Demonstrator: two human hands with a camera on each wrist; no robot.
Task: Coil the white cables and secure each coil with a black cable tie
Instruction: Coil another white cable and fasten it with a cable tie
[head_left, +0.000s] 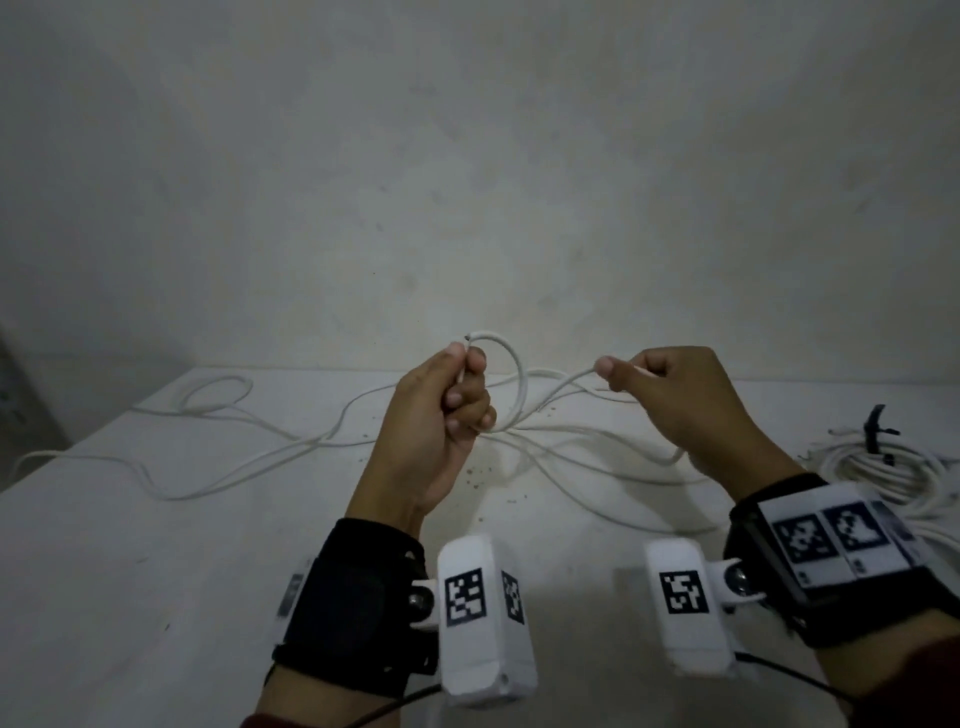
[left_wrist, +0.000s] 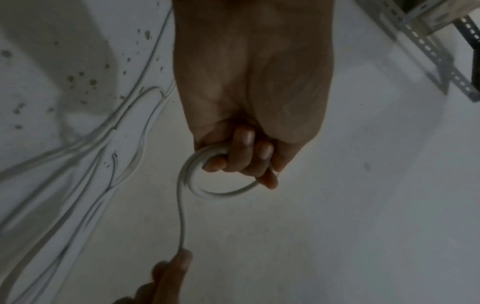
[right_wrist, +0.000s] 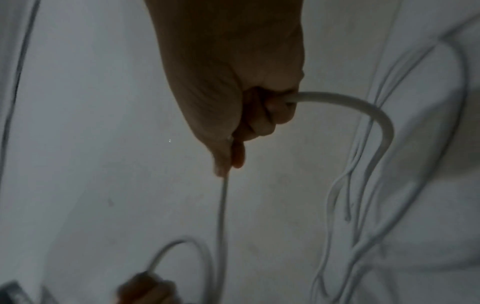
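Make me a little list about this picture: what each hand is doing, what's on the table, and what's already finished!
left hand: grips one small loop of the white cable, its cut end sticking up above the fingers
right hand: pinches the same cable farther along, held above the table
table: white, with loose cable trailing across it
finished: one tied coil on the right side, with a black cable tie on it
left to do: the held cable has only its first loop, no tie yet
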